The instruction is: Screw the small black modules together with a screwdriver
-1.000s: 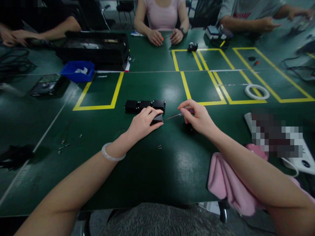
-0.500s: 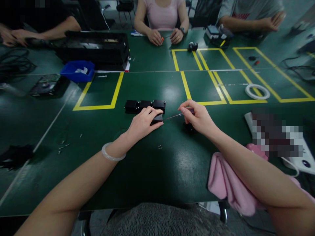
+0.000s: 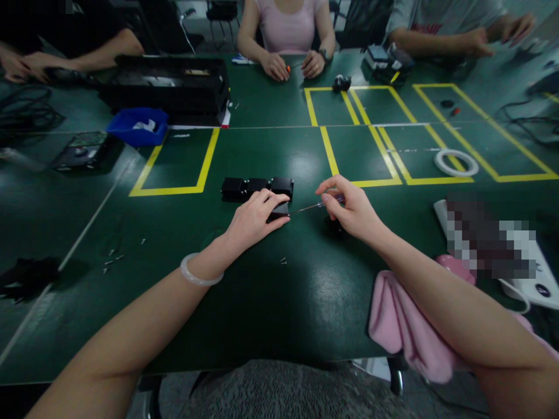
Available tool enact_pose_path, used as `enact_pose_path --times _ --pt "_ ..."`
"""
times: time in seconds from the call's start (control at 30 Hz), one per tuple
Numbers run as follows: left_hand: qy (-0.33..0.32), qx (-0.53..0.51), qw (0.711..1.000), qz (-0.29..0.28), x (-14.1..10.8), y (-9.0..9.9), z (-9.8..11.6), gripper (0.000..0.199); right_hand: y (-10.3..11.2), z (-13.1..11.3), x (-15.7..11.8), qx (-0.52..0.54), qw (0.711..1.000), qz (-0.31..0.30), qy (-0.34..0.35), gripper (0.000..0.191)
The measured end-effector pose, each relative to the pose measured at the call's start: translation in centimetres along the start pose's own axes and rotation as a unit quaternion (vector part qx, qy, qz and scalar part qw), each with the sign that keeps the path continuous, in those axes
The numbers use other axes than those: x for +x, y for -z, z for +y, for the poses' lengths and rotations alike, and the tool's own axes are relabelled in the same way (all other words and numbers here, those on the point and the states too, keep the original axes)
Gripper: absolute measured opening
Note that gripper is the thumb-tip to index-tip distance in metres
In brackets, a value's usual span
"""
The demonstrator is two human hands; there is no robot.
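Observation:
My left hand [image 3: 255, 217] grips a small black block [image 3: 279, 210] on the green table, thumb in front and fingers behind. My right hand [image 3: 347, 203] holds a screwdriver [image 3: 309, 207] nearly level, and its tip meets the right end of that block. Just behind my left hand, three black blocks [image 3: 257, 186] stand in a row. Beneath my right hand lies a dark object [image 3: 335, 226], partly hidden. Small screws [image 3: 283, 261] rest on the table in front of the held block.
More screws [image 3: 114, 261] lie to the left. A blue bin [image 3: 138, 126] stands beside a long black housing [image 3: 174, 84]. On the right are a pink cloth [image 3: 408, 326], a white tape ring [image 3: 456, 162] and a white power strip [image 3: 539, 282]. Three people sit opposite.
My right fingers and the screwdriver handle have shifted very slightly. At the upper right, another person's hands have moved apart. My left hand stays in place.

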State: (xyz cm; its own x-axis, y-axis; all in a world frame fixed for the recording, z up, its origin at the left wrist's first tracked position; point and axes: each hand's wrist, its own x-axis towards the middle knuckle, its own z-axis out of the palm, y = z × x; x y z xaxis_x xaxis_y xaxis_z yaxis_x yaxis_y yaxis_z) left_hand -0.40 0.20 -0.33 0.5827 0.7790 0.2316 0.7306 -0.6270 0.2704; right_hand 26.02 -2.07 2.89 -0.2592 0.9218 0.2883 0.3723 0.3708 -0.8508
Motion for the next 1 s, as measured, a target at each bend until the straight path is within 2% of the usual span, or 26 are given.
enact_pose_path --times 0.23,0.4,0.53,0.67,0.9,1.0 --pt "-0.002 0.006 1.0 0.005 -0.02 -0.15 -0.12 0.042 -0.14 0.37 0.12 0.015 1.0 0.006 0.001 0.004" --pt "-0.004 0.008 1.0 0.007 -0.01 -0.12 -0.09 0.043 -0.37 0.74 0.16 0.032 0.999 0.01 -0.025 0.014" --pt "-0.003 0.009 1.0 0.005 0.02 -0.06 -0.02 0.042 -0.32 0.9 0.15 0.018 1.0 0.012 -0.004 0.006" --pt "-0.003 0.009 1.0 0.005 0.02 -0.05 0.02 0.042 -0.24 0.98 0.13 0.006 1.0 0.018 0.015 0.012" --pt "-0.004 0.006 1.0 0.001 0.02 0.03 0.01 0.043 -0.23 0.83 0.15 0.016 1.0 -0.003 -0.02 0.013" --pt "-0.003 0.004 1.0 0.002 0.04 0.01 -0.04 0.042 -0.18 0.82 0.17 0.01 1.0 -0.007 -0.006 0.007"
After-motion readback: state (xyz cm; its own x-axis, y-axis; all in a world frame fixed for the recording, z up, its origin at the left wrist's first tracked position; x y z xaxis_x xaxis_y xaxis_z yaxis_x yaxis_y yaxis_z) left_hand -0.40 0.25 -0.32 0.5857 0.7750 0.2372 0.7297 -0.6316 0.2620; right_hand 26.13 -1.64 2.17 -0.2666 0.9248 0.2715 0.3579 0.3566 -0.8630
